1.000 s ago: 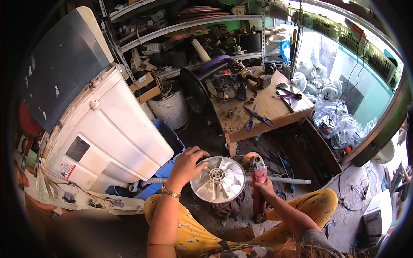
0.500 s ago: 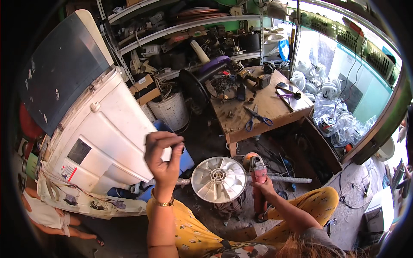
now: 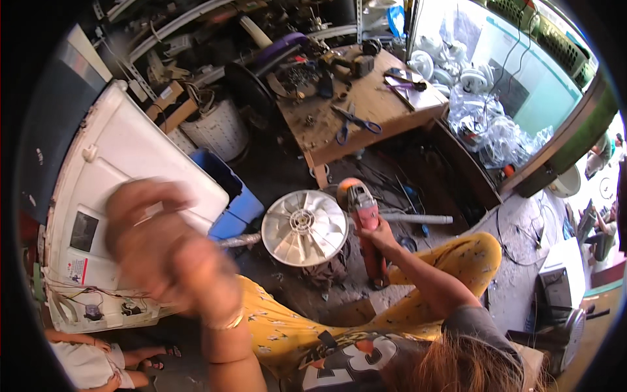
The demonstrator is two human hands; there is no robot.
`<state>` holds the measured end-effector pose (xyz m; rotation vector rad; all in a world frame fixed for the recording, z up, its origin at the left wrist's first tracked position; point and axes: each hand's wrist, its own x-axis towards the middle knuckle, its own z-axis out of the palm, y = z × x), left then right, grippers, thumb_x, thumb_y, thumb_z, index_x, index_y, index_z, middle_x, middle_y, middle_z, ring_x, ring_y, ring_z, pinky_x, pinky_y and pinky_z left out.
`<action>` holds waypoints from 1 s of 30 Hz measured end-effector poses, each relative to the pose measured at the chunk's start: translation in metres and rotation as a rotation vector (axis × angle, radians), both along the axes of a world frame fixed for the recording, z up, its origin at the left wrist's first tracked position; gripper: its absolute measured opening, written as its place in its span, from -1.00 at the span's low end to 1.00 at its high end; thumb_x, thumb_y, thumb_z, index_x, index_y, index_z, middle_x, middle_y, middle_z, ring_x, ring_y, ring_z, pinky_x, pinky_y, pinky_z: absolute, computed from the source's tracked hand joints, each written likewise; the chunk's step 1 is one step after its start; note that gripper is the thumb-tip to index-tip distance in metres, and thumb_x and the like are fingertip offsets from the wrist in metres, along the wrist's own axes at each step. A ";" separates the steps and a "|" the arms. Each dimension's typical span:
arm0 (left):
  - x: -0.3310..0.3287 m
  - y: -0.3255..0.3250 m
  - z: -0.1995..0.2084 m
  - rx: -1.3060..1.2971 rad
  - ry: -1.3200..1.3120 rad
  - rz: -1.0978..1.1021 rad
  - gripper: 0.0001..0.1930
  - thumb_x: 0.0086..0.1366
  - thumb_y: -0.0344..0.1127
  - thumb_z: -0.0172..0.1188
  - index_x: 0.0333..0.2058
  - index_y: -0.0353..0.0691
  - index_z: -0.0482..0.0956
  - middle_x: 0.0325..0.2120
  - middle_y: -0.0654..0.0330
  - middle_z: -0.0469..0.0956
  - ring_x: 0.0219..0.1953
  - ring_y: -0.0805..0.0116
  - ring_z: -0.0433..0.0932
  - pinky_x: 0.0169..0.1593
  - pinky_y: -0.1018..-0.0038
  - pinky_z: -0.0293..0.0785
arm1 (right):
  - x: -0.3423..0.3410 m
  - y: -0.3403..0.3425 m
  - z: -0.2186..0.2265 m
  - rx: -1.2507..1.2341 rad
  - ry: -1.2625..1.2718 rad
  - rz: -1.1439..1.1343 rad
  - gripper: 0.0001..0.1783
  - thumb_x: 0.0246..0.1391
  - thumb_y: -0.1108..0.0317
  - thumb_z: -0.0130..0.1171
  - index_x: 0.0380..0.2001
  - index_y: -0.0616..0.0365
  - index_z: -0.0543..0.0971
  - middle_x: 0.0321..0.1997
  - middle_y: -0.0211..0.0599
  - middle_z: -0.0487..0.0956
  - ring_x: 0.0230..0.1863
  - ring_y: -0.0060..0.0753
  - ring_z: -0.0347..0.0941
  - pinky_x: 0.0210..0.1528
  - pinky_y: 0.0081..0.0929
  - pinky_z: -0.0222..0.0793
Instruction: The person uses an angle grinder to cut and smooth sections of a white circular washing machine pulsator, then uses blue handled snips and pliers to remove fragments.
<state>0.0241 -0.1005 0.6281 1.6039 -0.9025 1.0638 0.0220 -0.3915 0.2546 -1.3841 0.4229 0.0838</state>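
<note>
My right hand (image 3: pixel 380 236) is wrapped around a red angle grinder (image 3: pixel 367 217), which stands nearly upright with its orange disc (image 3: pixel 348 185) at the top. Just left of that disc lies a round white ribbed plastic wheel (image 3: pixel 304 228) with a toothed hub in its middle. It rests on something dark and lumpy that I cannot make out. My left hand (image 3: pixel 173 242) is raised close to the camera, in front of a white appliance shell (image 3: pixel 147 140). Motion smears its fingers, so what they hold, if anything, does not show.
A wooden table (image 3: pixel 307 134) ahead bears blue-handled scissors (image 3: pixel 356 123) and tools. A blue bin (image 3: pixel 238 206) stands beside the shell, and a grey pipe (image 3: pixel 418 218) lies right of the grinder. Another person (image 3: pixel 88 366) is at the lower left.
My left hand has swung left and closer to the camera, now blurred. The view has shifted, so the scene sits further left and higher. My right hand still grips the grinder.
</note>
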 end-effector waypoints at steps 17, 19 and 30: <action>-0.096 -0.122 -0.425 -0.069 1.689 -0.325 -0.58 0.37 -0.12 0.32 0.02 -0.33 0.52 -0.13 0.14 0.63 -0.13 0.41 0.62 -0.05 0.44 0.50 | 0.022 -0.010 -0.008 0.085 0.016 -0.184 -0.39 -0.15 0.37 0.54 0.00 0.14 0.50 -0.24 -0.32 0.64 -0.36 -0.45 0.58 -0.29 -0.43 0.56; -0.105 -0.123 -0.437 -0.109 1.784 -0.363 -0.60 0.38 -0.11 0.31 0.01 -0.29 0.55 -0.16 0.18 0.64 -0.16 0.48 0.61 -0.12 0.48 0.49 | 0.026 -0.009 -0.018 0.113 -0.015 -0.197 -0.40 -0.15 0.37 0.53 0.00 0.14 0.50 -0.24 -0.33 0.64 -0.34 -0.46 0.58 -0.26 -0.43 0.56; -0.094 -0.132 -0.418 -0.309 2.010 -0.486 -0.63 0.46 0.00 0.17 0.00 -0.17 0.58 -0.23 0.31 0.65 -0.25 0.52 0.59 -0.21 0.52 0.45 | 0.038 0.004 -0.025 -0.142 0.103 -0.157 -0.41 -0.15 0.36 0.53 -0.01 0.21 0.53 -0.20 -0.32 0.64 -0.26 -0.47 0.56 -0.17 -0.43 0.54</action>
